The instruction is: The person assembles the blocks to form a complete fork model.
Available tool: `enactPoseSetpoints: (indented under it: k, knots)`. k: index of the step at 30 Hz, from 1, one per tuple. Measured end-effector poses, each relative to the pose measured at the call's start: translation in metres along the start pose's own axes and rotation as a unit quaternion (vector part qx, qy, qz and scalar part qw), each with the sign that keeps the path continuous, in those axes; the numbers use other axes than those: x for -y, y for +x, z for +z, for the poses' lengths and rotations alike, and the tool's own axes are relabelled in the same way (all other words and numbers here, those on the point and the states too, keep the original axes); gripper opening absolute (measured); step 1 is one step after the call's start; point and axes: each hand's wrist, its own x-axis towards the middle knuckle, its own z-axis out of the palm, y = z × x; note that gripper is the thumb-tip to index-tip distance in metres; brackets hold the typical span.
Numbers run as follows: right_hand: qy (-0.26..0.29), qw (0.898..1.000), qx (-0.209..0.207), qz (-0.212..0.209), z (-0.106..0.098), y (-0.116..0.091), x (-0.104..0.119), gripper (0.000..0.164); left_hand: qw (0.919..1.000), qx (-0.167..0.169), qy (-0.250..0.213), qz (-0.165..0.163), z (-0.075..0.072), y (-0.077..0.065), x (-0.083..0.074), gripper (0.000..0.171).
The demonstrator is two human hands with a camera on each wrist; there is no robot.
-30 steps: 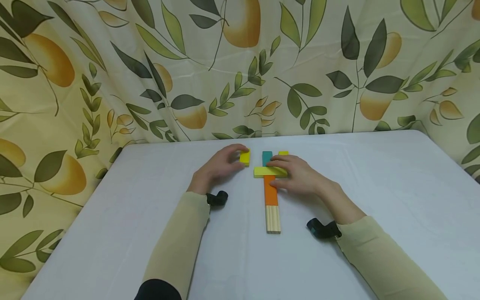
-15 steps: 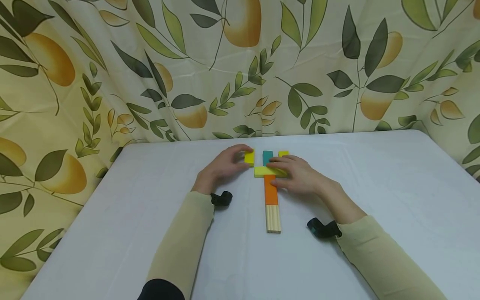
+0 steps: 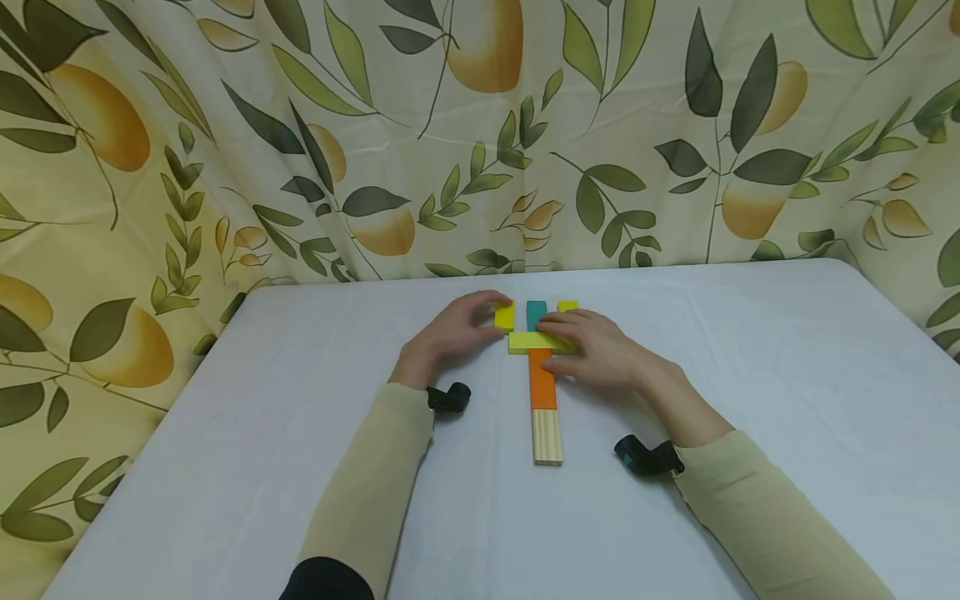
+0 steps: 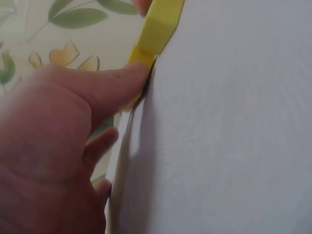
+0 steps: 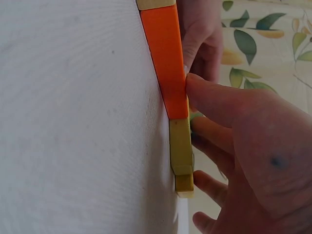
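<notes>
My left hand (image 3: 452, 335) pinches a small yellow block (image 3: 505, 317) between thumb and fingers. In the left wrist view that block (image 4: 140, 54) sits close by the end of a yellow-green bar (image 4: 162, 24). The bar (image 3: 522, 342) lies crosswise at the top of an orange block (image 3: 542, 385). Fingers of my right hand (image 3: 600, 352) rest on the bar's right part, and the thumb touches the orange block (image 5: 165, 63). Beyond the bar stand a teal block (image 3: 536, 312) and a second yellow block (image 3: 567, 306), partly hidden by the right hand.
A plain wooden block (image 3: 547, 437) continues the line below the orange one, towards me. All blocks lie on a white-covered table (image 3: 742, 358). Behind its far edge hangs a fruit-and-leaf patterned curtain (image 3: 480, 208).
My left hand has slid the yellow block rightward, closer to the teal block and the bar's left end. The right hand stays in place over the bar.
</notes>
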Motion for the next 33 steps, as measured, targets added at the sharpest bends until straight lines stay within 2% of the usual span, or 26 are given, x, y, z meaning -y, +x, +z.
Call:
enactPoseSetpoints:
  k: [11, 19, 24, 33]
  knots:
    - [0.003, 1.0, 0.003, 0.0, -0.001, -0.0012, -0.0007, 0.06, 0.9998, 0.0, 0.012, -0.014, 0.003, 0.0018, -0.0018, 0.045]
    - [0.011, 1.0, 0.003, 0.002, -0.0015, -0.0019, -0.0007, 0.06, 0.9995, 0.006, 0.027, -0.012, 0.0025, 0.003, -0.0013, 0.046]
    - [0.009, 1.0, 0.001, -0.001, 0.0004, -0.0007, -0.0018, 0.061, 0.9997, 0.01, 0.017, -0.017, 0.0009, 0.0018, 0.0004, 0.045]
    - [0.012, 1.0, 0.006, 0.003, -0.0007, -0.0003, -0.0005, 0.061, 1.0, 0.003, -0.006, 0.001, 0.0002, 0.0014, 0.0035, 0.04]
